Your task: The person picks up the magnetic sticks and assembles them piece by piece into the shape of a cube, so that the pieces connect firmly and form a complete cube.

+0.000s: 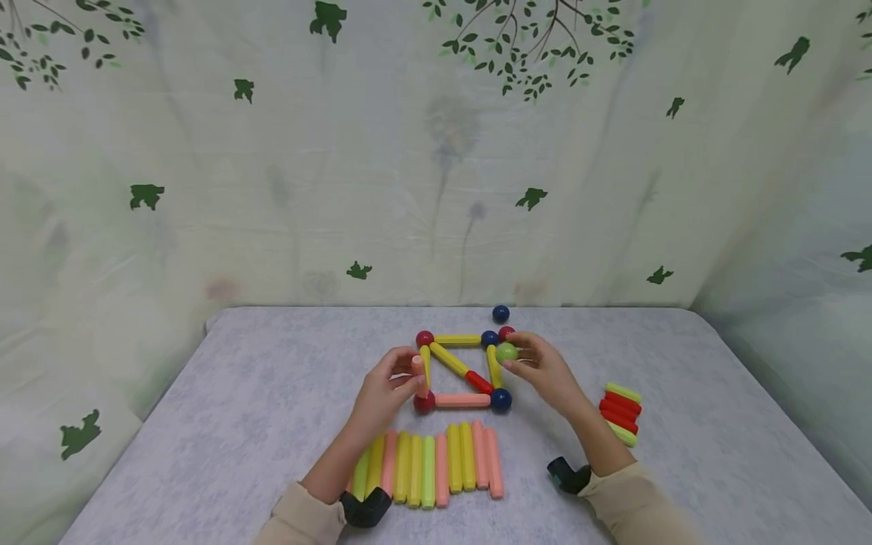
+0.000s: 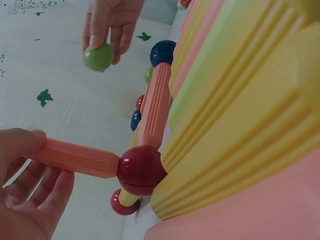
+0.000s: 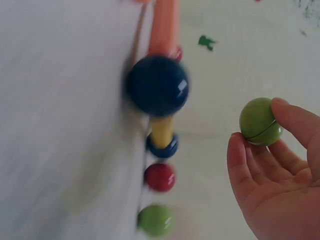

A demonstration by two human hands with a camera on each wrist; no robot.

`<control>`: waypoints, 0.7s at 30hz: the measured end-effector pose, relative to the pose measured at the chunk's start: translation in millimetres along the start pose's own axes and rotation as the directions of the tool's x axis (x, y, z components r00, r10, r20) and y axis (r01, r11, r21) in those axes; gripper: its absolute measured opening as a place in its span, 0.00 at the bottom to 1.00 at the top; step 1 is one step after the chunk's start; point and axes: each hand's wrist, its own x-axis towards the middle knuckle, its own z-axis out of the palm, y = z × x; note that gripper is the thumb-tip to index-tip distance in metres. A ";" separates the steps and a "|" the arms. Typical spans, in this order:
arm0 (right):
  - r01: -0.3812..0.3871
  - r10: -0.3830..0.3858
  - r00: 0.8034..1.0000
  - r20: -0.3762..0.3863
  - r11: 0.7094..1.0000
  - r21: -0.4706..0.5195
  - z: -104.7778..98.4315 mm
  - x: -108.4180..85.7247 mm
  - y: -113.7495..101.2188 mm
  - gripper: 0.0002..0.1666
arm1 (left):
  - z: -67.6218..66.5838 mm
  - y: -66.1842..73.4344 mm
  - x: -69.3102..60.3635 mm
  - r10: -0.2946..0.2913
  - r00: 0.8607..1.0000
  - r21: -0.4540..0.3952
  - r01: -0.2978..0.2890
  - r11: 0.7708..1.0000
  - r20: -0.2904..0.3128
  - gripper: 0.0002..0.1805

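Ridged pink stick (image 2: 82, 158) is sticking up from a glossy dark red ball (image 2: 142, 171), end touching it, and the left hand (image 1: 381, 386) has its fingers clamped round the top part. Shiny green ball (image 3: 260, 121) is pinched in the right hand's (image 1: 547, 372) fingertips, up off the counter (image 1: 272, 378). The red ball's the near-left corner of a flat stick-and-ball frame (image 1: 458, 341). Closer in there's a row of pink, yellow and green sticks (image 1: 428, 473).
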 end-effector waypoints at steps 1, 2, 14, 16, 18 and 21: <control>0.025 -0.026 1.000 0.010 1.000 0.014 4.0 0.3 -10.7 0.24 | 0.5 -0.6 0.9 0.000 1.000 0.003 0.000 1.000 0.000 0.19; 0.053 -0.053 0.998 0.023 0.998 0.031 8.1 0.5 -21.8 0.23 | 1.1 -1.2 1.7 0.005 1.000 0.003 -0.005 1.000 0.000 0.20; 0.257 -0.282 0.945 0.164 0.954 0.156 52.7 10.0 -81.0 0.20 | 3.3 9.7 3.4 0.042 0.998 0.040 -0.044 0.998 0.039 0.21; 0.253 -0.282 0.942 0.180 0.953 0.168 56.2 11.0 -80.5 0.19 | 2.5 18.7 0.2 0.057 0.997 0.049 -0.059 0.997 0.046 0.22; 0.245 -0.276 0.943 0.189 0.954 0.170 58.4 11.7 -80.2 0.19 | 1.5 28.0 -2.7 0.068 0.996 0.053 -0.071 0.996 0.051 0.22; 0.249 -0.279 0.940 0.195 0.955 0.164 60.3 12.7 -80.6 0.19 | 0.4 37.5 -5.0 0.078 0.995 0.067 -0.081 0.994 0.056 0.23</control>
